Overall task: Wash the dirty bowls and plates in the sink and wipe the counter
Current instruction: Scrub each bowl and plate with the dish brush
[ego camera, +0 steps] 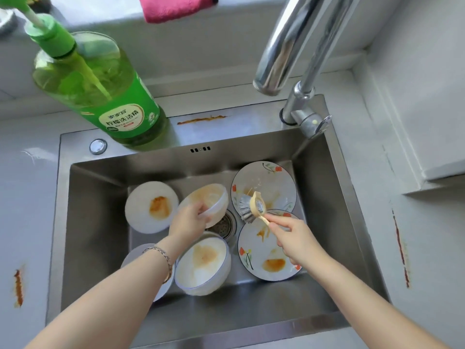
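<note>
A person's two bare arms reach down into a square steel sink (100,197) set in a pale grey table (25,197). The left hand (187,219) has its grip closed on the rim of a small white bowl with brown smears inside (210,199), and holds it tilted above the round metal drain (224,224). A thin silver bracelet (163,255) sits on the left wrist. The right hand (294,241) has its grip closed on the handle of a cream dish brush with grey bristles (253,206). The brush head is just beside the bowl and over a round white plate with flowers on the edge (274,182) that leans against the back right corner of the sink. A second flower plate with an orange stain (261,258) lies in front of it, partly under the right hand. On the left side of the sink lies a plain white plate with an orange blob (148,206). Near the front stands a bigger white bowl with brown stains (202,265), and another white dish (137,255) peeks out from under the left arm. A tall green soap bottle with a pump top (100,91) stands on the sink's back edge, and a shiny steel tap (297,46) curves over on the right. A pink cloth (173,7) hangs at the back. Orange-brown smears mark the table on the left (18,288) and on the right (401,250), and one more smear (201,119) is on the sink's back edge.
</note>
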{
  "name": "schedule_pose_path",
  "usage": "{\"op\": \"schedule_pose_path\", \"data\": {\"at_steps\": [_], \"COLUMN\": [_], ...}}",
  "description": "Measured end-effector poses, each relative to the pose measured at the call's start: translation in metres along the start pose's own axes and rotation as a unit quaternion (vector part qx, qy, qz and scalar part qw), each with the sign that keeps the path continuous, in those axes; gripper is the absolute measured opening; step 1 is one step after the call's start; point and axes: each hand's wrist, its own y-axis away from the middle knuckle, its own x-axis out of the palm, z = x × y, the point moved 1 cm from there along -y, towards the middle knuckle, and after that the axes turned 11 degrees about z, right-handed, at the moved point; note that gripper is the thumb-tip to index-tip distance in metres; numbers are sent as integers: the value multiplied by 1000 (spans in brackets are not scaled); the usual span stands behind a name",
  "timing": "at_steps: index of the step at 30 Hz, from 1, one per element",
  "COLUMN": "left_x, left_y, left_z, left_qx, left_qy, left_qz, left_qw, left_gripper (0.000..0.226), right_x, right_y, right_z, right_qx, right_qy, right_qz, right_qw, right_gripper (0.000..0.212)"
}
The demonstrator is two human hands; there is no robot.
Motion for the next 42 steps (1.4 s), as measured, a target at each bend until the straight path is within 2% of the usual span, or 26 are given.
{"op": "schedule_pose_path", "data": {"at_steps": [5,11,13,16,18,20,22,24,26,28,29,32,35,38,42], "left_x": [10,20,25,36,39,36,24,8,-9,-23,-28,-32,-25,-25,-26], "left_y": [-14,-27,-29,-32,-34,-33,-29,-20,-12,-8,-7,-10,-17,-24,-22], "left_z": [23,34,35,43,49,51,53,60,78,104,117,145,153,158,160], "left_qx": [24,19,22,57,73,64,47,9,-58,-129,-156,-223,-198,-183,-184], "left_qy": [0,111,93,-22,-46,3,106,228,339,395,401,422,503,574,583], "left_qz": [12,21,36,63,62,63,31,-43,-138,-204,-215,-172,-121,-108,-99], "left_qw": [1000,993,995,996,994,996,993,973,929,886,877,862,833,791,785], "left_gripper": [8,11,9,6,10,14,21,25,33,50,58,66,50,51,56], "right_x": [-1,13,23,37,45,51,56,60,65,70,72,80,86,88,89], "right_y": [-16,-30,-34,-36,-36,-38,-38,-38,-39,-40,-40,-42,-43,-45,-49], "right_z": [1,-3,-4,0,4,9,13,18,23,24,25,23,21,22,25], "right_qx": [11,5,2,-7,-13,-17,-23,-30,-35,-31,-27,-22,-21,-13,2], "right_qy": [-9,-12,-8,-8,-10,-8,-4,0,9,14,15,18,19,21,41], "right_qz": [-14,-17,-10,-2,4,3,4,12,21,26,28,34,39,40,32], "right_qw": [1000,1000,1000,1000,1000,1000,1000,999,999,999,999,999,999,999,999], "right_gripper": [31,31,33,36,36,37,37,37,36,35,34,33,37,38,37]}}
